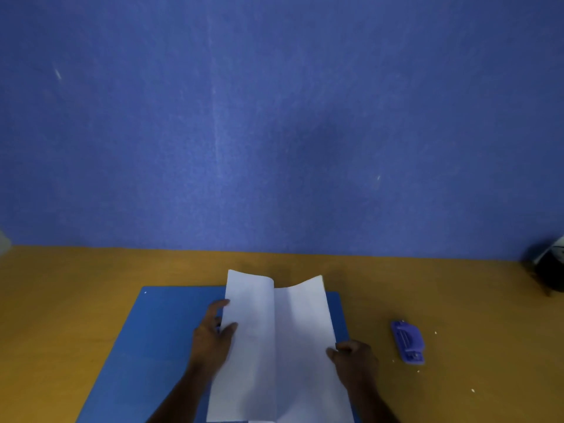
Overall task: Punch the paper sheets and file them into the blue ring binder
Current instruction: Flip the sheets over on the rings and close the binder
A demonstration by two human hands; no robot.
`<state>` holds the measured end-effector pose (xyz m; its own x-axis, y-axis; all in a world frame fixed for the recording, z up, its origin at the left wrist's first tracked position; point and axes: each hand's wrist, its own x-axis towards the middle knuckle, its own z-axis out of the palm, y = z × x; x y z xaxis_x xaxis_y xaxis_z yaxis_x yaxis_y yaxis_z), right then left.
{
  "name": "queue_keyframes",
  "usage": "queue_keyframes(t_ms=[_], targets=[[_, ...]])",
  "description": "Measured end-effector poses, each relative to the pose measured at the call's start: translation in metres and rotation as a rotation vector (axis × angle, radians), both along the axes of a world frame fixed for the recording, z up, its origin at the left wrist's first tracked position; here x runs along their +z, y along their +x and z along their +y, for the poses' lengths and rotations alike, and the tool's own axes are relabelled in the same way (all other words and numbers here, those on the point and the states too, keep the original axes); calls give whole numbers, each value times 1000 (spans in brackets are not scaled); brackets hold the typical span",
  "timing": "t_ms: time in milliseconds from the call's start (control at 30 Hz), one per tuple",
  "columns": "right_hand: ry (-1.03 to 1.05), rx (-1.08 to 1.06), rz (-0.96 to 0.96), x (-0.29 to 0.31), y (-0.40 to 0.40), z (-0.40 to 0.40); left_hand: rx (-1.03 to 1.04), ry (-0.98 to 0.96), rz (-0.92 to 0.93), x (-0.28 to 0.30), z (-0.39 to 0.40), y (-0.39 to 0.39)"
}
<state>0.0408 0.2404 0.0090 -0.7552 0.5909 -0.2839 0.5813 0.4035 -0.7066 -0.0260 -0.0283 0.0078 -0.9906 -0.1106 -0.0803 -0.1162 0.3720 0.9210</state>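
The blue ring binder [146, 337] lies open and flat on the wooden desk in front of me. White paper sheets [283, 346] rest over its right half, their left part curled up and folded over toward the middle. My left hand [213, 334] grips the raised left edge of the sheets, thumb on top. My right hand [354, 361] pinches the sheets' right edge. A small blue hole punch [408, 341] lies on the desk to the right of the binder, untouched. The binder's rings are hidden under the paper.
The orange-brown desk [61, 300] runs back to a blue wall [274, 117]. A dark object [549, 270] stands at the far right edge. Small white paper bits [472, 390] lie scattered near the punch.
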Motion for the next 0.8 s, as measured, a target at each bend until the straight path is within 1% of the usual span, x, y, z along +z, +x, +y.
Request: queue_keyframes(t_ms=[67, 167, 267, 300, 367, 467, 567, 633, 733, 800], targets=[[-38, 55, 34, 9, -1, -7, -34, -13, 19, 3, 12, 1], [-228, 49, 88, 19, -4, -17, -96, 24, 6, 10, 31, 5], [-444, -36, 129, 31, -6, -35, -114, 146, -53, 15, 48, 10], [-482, -35, 129, 33, -7, -42, -102, 192, -72, 17, 54, 11], [-511, 0, 148, 35, -9, -56, -92, 265, -87, 23, 63, 14], [-512, 97, 139, 33, -10, -77, -116, 294, -94, 30, 70, 18], [-493, 161, 146, 29, -12, -91, -89, 200, -60, 29, 64, 16], [-521, 194, 176, 28, -12, -93, -67, 130, -29, 24, 55, 13], [-543, 170, 165, 32, -9, -87, -20, 58, -20, 20, 41, 9], [-522, 138, 134, 32, -6, -77, 10, 20, -14, 17, 31, 5]])
